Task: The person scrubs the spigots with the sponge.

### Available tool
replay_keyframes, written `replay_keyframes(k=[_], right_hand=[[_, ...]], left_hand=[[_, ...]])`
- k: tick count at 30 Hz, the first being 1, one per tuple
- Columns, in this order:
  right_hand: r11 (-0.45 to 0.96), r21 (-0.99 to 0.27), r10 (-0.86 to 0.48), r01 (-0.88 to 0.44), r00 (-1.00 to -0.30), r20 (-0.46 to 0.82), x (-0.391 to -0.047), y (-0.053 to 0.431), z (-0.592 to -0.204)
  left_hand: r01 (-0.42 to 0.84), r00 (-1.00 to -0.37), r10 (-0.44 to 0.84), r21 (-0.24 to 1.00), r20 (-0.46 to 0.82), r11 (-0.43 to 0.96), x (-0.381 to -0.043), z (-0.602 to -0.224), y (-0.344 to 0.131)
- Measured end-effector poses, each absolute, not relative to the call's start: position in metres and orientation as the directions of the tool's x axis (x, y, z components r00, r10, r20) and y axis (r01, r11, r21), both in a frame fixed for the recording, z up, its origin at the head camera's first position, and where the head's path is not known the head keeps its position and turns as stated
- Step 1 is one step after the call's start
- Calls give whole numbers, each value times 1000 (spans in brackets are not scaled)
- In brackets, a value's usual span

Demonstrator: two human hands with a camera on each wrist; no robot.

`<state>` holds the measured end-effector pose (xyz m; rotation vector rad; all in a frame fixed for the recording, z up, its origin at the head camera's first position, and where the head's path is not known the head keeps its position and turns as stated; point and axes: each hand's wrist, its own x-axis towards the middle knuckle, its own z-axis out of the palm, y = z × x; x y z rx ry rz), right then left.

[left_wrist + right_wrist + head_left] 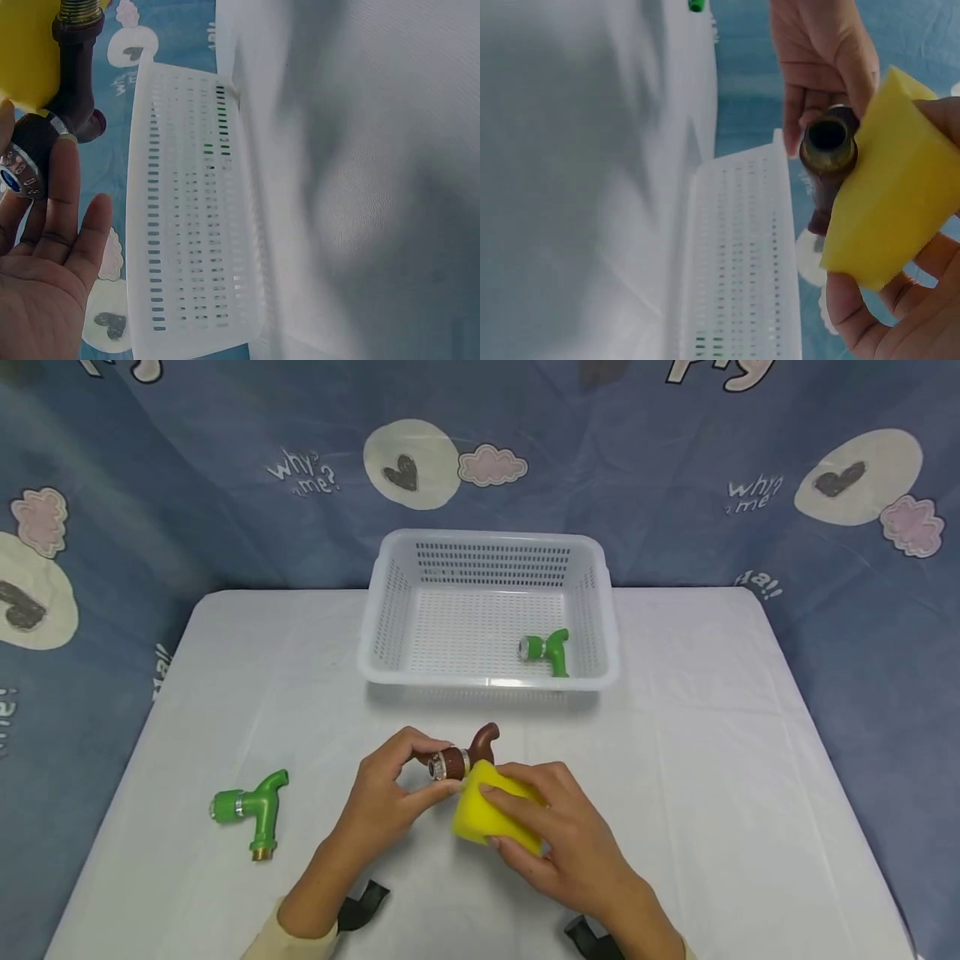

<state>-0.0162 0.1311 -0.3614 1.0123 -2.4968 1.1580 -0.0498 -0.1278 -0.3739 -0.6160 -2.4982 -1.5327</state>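
Observation:
Between thumb and fingers, my left hand [386,789] pinches a brown tap [453,763] by its knob end, above the table. The tap's curved spout points up and away in the head view; its threaded brass inlet [79,13] shows in the left wrist view. My right hand [566,831] grips a yellow sponge [483,806], fingers on top and thumb below. The sponge lies against the tap's body and hides part of it in the head view. In the right wrist view, the open threaded end [829,142] sits right beside the sponge [900,180].
A white perforated basket [487,683] stands at the table's back, with a green tap [553,649] inside. Another green tap [262,810] lies on the white table [712,760] at the left. Black curved pieces [363,906] show near each forearm. A blue patterned cloth [570,485] hangs behind.

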Motion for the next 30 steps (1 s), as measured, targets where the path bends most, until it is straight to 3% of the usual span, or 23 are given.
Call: replay_keyframes(k=[7, 13, 18, 25, 30], right_hand=[[541, -436, -572, -719, -694, 437, -13, 125, -369], [545, -414, -597, -729, -684, 418, -10, 120, -373], [495, -493, -626, -715, -688, 368, -8, 121, -376], [374, -788, -506, -489, -820, 269, -12, 147, -371], [350, -787, -373, -507, -847, 380, -20, 159, -365]], left_hand=[[433, -896, 286, 815, 341, 386, -50, -377, -124], [439, -892, 299, 807, 339, 395, -49, -376, -121], [449, -888, 296, 800, 351, 398, -50, -380, -120], [446, -892, 270, 799, 362, 404, -50, -383, -121], [444, -891, 285, 808, 353, 387, -49, -385, -119]])
